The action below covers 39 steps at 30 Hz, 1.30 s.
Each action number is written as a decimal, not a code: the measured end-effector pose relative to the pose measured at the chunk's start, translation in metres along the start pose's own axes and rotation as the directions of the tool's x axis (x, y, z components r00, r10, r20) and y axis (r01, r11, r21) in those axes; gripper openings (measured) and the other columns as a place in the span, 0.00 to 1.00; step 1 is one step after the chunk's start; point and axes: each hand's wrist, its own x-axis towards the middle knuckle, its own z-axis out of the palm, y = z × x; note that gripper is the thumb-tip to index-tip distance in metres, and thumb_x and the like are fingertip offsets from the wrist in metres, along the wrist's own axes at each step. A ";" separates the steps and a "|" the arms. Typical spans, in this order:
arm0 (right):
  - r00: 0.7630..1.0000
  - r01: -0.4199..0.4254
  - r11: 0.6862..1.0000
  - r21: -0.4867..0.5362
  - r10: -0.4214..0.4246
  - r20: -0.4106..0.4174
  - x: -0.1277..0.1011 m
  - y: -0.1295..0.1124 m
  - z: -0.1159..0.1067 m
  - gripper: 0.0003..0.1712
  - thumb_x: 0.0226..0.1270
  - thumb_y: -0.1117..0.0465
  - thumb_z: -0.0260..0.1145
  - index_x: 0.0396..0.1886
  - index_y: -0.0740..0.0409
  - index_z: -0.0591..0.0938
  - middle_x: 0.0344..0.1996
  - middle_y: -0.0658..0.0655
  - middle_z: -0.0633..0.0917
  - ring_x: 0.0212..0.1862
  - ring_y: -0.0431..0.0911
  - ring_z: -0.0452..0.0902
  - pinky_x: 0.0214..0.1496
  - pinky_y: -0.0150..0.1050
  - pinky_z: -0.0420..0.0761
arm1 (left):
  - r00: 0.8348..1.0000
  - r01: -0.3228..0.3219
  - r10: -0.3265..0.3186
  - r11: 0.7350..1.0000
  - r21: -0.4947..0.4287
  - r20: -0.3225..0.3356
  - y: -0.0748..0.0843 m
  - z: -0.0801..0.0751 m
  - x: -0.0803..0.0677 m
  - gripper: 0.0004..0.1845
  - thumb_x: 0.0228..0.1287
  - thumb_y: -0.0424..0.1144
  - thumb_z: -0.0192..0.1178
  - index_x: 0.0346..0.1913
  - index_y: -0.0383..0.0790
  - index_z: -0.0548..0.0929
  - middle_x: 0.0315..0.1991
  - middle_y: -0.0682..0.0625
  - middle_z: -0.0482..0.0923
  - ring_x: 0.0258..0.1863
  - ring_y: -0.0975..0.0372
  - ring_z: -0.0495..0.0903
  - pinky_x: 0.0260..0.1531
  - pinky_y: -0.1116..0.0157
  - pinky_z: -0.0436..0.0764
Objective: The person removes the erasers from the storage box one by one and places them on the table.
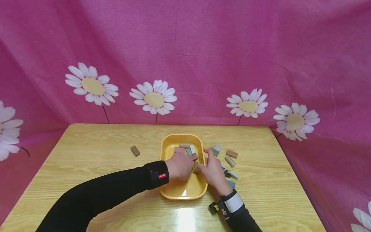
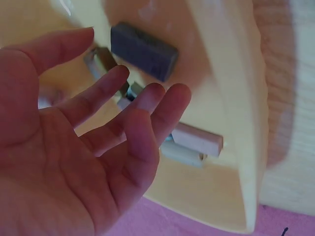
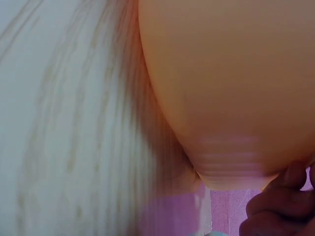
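Where the two hands meet over the tray, much of what they do is covered by their own backs.

Hidden: in the head view the left hand (image 1: pixel 180 169) covers its own fingertips, and the right hand (image 1: pixel 213 170) covers the tray's right rim under it.
Hard to make out: the right wrist view is blurred and shows little beyond the tray's outer wall and a few curled fingers (image 3: pixel 275 206) at the bottom right edge.
Tray: a yellow rounded rectangular plastic tray (image 1: pixel 174 190) stands on the light wooden table (image 1: pixel 87 154), near the middle.
Blocks in tray: several small wooden blocks lie in the far half, among them a dark grey-blue block (image 2: pixel 143 51) and a pale pinkish long block (image 2: pixel 197 139) leaning against the tray wall.
Brown block: a small brown wooden block (image 1: pixel 195 167) stands between the two hands, inside the tray by its right rim.
Left hand: over the tray, palm showing in its wrist view, fingers (image 2: pixel 147 113) spread loosely and only slightly bent, holding nothing; the blocks lie just beyond the fingertips.
Right hand: at the tray's right rim, just beside the brown block; whether it pinches that block I cannot tell.
Loose blocks: a scatter of small blocks (image 1: pixel 230 160) lies on the table right of the tray, partly hidden by the right hand.
Lone block: one dark brown block (image 1: pixel 135 150) lies apart, left of the tray.
Backdrop: pink cloth with white daisies (image 1: pixel 153 97) hangs behind the table.
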 end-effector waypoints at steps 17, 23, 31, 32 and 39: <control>1.000 0.011 1.000 -0.018 -0.011 -0.004 -0.002 0.000 0.001 0.37 0.52 0.67 0.65 0.66 0.60 0.68 0.17 0.50 0.77 0.19 0.41 0.72 0.22 0.36 0.71 | 0.992 0.016 -0.027 0.996 -0.091 -0.121 -0.011 -0.013 -0.012 0.12 0.52 0.46 0.69 0.41 0.55 0.84 0.38 0.54 0.81 0.37 0.61 0.80 0.30 0.58 0.79; 1.000 0.012 1.000 -0.011 -0.012 -0.013 -0.002 -0.001 0.000 0.37 0.54 0.67 0.66 0.66 0.60 0.68 0.19 0.50 0.79 0.20 0.41 0.73 0.22 0.36 0.72 | 0.972 0.148 -0.170 0.979 -0.142 -0.160 -0.044 -0.034 -0.024 0.15 0.51 0.53 0.70 0.37 0.48 0.85 0.34 0.51 0.79 0.32 0.58 0.81 0.26 0.57 0.81; 1.000 -0.001 1.000 -0.006 0.001 -0.007 0.000 -0.001 -0.002 0.37 0.55 0.65 0.66 0.67 0.60 0.67 0.21 0.51 0.81 0.21 0.41 0.75 0.23 0.36 0.74 | 0.911 0.325 -0.386 0.888 -0.326 -0.145 -0.108 -0.020 -0.029 0.18 0.54 0.50 0.68 0.43 0.42 0.84 0.41 0.44 0.79 0.37 0.48 0.82 0.32 0.50 0.80; 1.000 -0.003 1.000 -0.006 0.003 -0.008 0.000 -0.001 -0.002 0.37 0.55 0.65 0.66 0.67 0.60 0.67 0.21 0.52 0.81 0.21 0.41 0.75 0.24 0.36 0.74 | 0.903 0.338 -0.405 0.877 -0.340 -0.146 -0.115 -0.015 -0.029 0.18 0.53 0.49 0.68 0.42 0.41 0.84 0.41 0.43 0.79 0.39 0.47 0.82 0.33 0.50 0.80; 1.000 0.004 1.000 0.000 -0.004 -0.006 -0.001 -0.002 -0.001 0.37 0.55 0.65 0.66 0.67 0.60 0.67 0.21 0.51 0.81 0.21 0.41 0.74 0.23 0.36 0.73 | 0.890 0.394 -0.450 0.837 -0.379 -0.070 -0.139 0.032 -0.031 0.12 0.52 0.43 0.66 0.35 0.38 0.83 0.35 0.44 0.80 0.36 0.50 0.82 0.28 0.51 0.80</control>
